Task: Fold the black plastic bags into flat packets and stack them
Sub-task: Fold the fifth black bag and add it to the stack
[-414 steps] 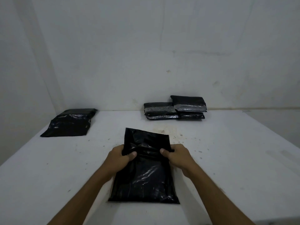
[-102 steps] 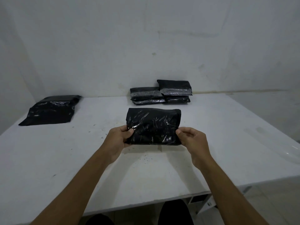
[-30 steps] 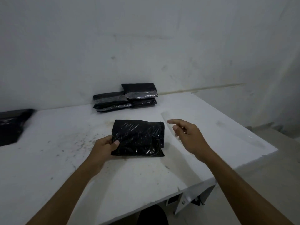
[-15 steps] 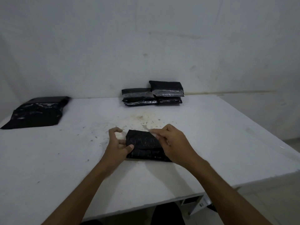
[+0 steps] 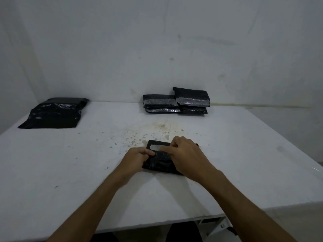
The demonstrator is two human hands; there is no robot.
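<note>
A: One small black plastic bag, folded into a flat packet [image 5: 161,160], lay on the white table [image 5: 70,172] directly under both hands.

B: And how did the hands sit on it?

A: The left hand [image 5: 135,158] pinched the packet's left edge, thumb laid over the top. The right hand [image 5: 187,155] covered its right half, fingers curled down onto a pale strip [image 5: 155,147] along the far edge. Whether those fingers pinched the strip or only pressed it, I could not tell.

B: How would you expect the thing to handle?

A: Light, soft and slick, I judged. Glossy film like that tends to spring open, so the layers needed holding flat. The sound place to take it was at the two short ends, thumbs on top, fingers beneath, keeping the fold pressed.

B: What lay beyond the hands?

A: Well ahead of them, against the white wall [image 5: 157,49], two stacks of finished black packets [image 5: 175,101] stood side by side, touching; the one on the right was taller. Far off to the left of the left hand lay a pile of larger, unfolded black plastic bags [image 5: 54,113].

B: So, where did the task stand?

A: Judging by that, this packet was nearly closed, and the pile still waited.
</note>
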